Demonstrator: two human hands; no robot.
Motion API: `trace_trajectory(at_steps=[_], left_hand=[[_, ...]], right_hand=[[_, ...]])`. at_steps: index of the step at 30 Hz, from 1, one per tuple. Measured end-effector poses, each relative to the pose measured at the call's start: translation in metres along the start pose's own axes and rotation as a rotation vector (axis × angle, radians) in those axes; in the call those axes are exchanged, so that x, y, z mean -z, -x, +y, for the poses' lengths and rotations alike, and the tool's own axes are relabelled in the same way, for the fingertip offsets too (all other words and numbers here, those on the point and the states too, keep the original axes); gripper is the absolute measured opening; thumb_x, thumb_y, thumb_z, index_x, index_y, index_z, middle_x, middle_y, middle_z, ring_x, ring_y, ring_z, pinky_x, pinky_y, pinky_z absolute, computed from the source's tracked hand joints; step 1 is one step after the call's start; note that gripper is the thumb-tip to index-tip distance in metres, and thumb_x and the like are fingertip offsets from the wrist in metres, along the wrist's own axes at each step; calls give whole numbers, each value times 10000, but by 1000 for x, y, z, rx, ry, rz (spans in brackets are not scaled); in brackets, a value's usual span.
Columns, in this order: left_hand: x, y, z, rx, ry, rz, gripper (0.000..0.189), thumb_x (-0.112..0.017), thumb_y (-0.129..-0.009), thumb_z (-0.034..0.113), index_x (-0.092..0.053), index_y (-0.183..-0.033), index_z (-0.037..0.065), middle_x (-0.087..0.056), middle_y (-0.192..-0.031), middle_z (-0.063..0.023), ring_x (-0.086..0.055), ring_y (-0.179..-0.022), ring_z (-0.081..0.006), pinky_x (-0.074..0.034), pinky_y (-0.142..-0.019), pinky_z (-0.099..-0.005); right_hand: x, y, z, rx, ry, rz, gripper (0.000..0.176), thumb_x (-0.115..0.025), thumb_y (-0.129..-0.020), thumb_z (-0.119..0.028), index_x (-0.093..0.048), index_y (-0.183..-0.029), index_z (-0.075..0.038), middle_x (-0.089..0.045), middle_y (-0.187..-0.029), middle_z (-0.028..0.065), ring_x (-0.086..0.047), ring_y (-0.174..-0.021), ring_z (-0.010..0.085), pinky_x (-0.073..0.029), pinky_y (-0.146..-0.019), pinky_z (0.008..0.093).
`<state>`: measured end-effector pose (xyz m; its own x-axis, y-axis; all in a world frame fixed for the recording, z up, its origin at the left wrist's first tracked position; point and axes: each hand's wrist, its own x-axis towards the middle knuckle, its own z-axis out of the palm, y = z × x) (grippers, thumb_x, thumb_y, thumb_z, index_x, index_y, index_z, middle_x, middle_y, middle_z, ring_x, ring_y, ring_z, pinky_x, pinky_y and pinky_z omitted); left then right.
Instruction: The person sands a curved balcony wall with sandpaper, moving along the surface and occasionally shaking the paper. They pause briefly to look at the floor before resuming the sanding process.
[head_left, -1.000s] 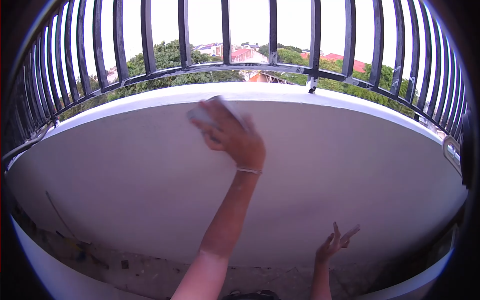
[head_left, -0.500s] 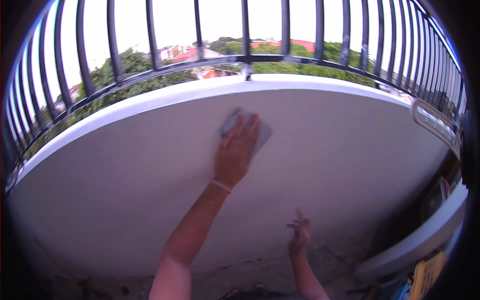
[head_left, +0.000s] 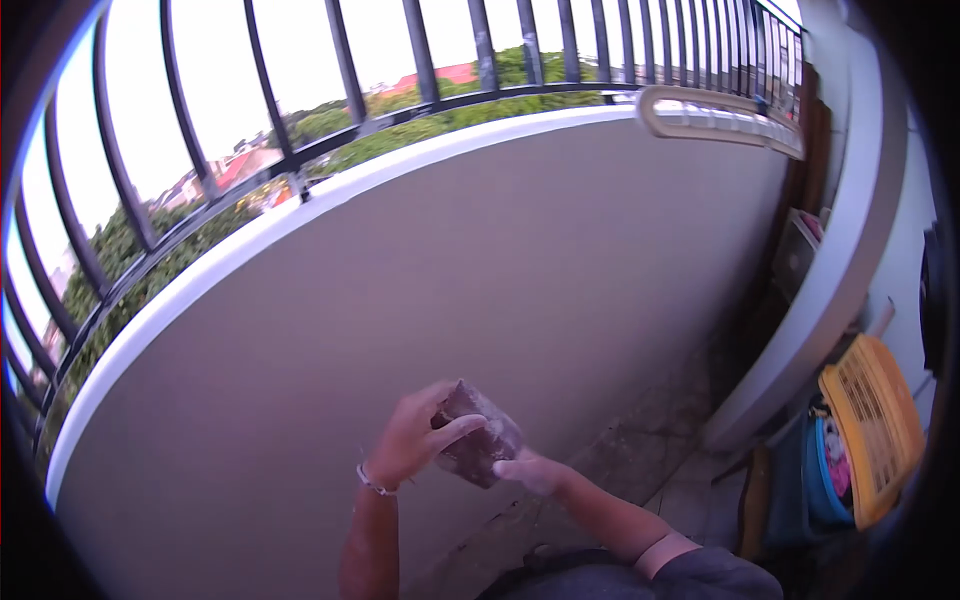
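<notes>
A brownish sheet of sandpaper [head_left: 468, 410], folded and marked with pale dust, is between my hands in front of the low wall [head_left: 450, 270]. My left hand [head_left: 408, 435], with a band at the wrist, grips its left side, thumb across the face. At the lower right edge, my right hand [head_left: 532, 472] pinches the sheet with its thumb on top; the other fingers are hidden behind it. Whitish dust coats both thumbs. The sheet is held apart from the wall's face.
Dark metal railing [head_left: 340, 140] runs above the wall's white ledge [head_left: 400, 160]. A beige plastic rack [head_left: 650, 115] hangs at the upper right. To the right stand a curved pale edge [head_left: 800, 350] and a blue bin [head_left: 822, 470] with a yellow slatted lid [head_left: 880, 430].
My left hand has come down off the wall with the sandpaper. My right hand, free before, now grips the sheet too. The view has turned right.
</notes>
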<state>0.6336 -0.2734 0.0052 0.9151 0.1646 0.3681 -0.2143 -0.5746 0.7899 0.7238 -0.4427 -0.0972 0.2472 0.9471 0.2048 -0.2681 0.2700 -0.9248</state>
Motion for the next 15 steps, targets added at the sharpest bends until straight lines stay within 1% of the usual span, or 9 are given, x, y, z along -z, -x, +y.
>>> trace_trajectory(at_steps=[3,6,9,11,12,13,14,15], left_hand=[[-28,-3,-3,-54,-204,80,379,-695,-906,260,-574,-1104,-39,-679,-808,-169,-665,-683,-312,-522,-660,-380],[-40,-4,-8,96,-352,-2,407,-623,-942,264,-519,-1212,-21,-680,-926,-185,-669,-794,-362,-527,-708,-433],[-45,-8,-1,93,-495,20,361,-573,-951,225,-529,-1213,-18,-628,-1119,-195,-619,-985,-404,-496,-827,-463],[-35,-12,-19,-66,-666,161,356,-567,-943,218,-535,-1225,1,-560,-1250,-199,-540,-1152,-407,-451,-941,-468],[-25,-14,-27,-149,-750,232,356,-563,-940,214,-538,-1230,11,-526,-1316,-201,-500,-1236,-409,-429,-998,-470],[-13,-15,-30,-184,-853,270,374,-555,-930,188,-528,-1263,19,-484,-1376,-191,-406,-1325,-401,-343,-1081,-476],[0,-18,-34,-219,-954,309,399,-546,-921,162,-519,-1296,27,-441,-1436,-180,-311,-1414,-394,-258,-1163,-483],[14,-21,-27,-217,-1074,352,466,-545,-915,148,-474,-1360,31,-403,-1482,-157,-270,-1443,-374,-197,-1187,-493]], right_hand=[[-14,-4,6,36,-182,213,514,-530,-1017,-291,-381,-1425,-16,-514,-1343,84,-473,-1269,177,-375,-1075,353],[-14,-1,9,77,-237,393,434,-502,-1038,-270,-417,-1385,-25,-532,-1312,69,-511,-1217,152,-412,-1036,327],[10,4,24,193,173,667,400,-491,-1040,-231,-430,-1375,-20,-530,-1309,70,-503,-1215,155,-405,-1046,331],[20,4,-1,400,154,855,396,-473,-1040,-183,-438,-1391,0,-521,-1350,105,-490,-1258,185,-374,-1085,339],[28,-4,-12,575,189,939,404,-470,-1036,-156,-433,-1402,11,-511,-1372,125,-479,-1282,204,-360,-1096,337],[38,-12,-22,750,225,1022,413,-467,-1031,-130,-428,-1413,22,-501,-1395,145,-468,-1306,223,-346,-1108,336],[49,-19,-27,751,334,1071,423,-465,-1028,-116,-411,-1422,27,-488,-1412,148,-454,-1322,231,-332,-1117,341],[66,-25,-30,750,447,1116,435,-463,-1024,-103,-393,-1431,32,-475,-1429,152,-440,-1337,239,-318,-1127,347]])
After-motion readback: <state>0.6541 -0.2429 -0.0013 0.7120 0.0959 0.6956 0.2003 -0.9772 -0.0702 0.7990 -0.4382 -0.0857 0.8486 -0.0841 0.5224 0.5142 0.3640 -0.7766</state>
